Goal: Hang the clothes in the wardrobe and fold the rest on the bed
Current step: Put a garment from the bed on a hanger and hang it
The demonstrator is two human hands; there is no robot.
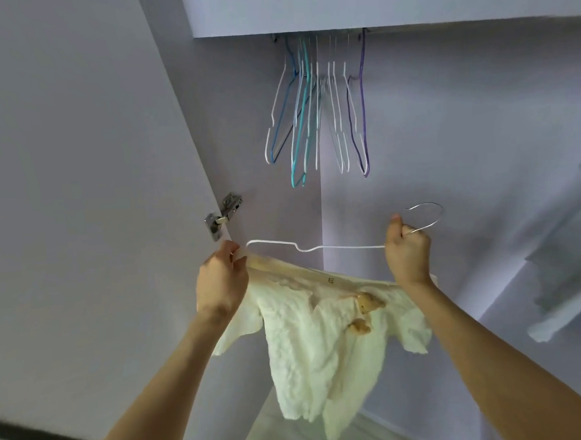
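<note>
Two hands up in front of the open wardrobe (446,115), both busy. Right hand (407,250) is clenched around the neck of a white wire hanger (321,248), just under its hook, probably so the hook stays free for the rail. Left hand (222,278) pinches the shoulder edge of a cream top (323,340) at the hanger's far end, apparently pulling the fabric over that arm. Hanger lies sideways, not yet on the rail; top droops below it, one piece, with two tan patches near the collar. Rail (318,33) above holds a bunch of bare hangers (310,116), roughly eight or nine, overlapping so exact count unclear: blue, teal, purple, rest white. One pale garment (570,253) already hangs at right. One door hinge (223,214) at left.
</note>
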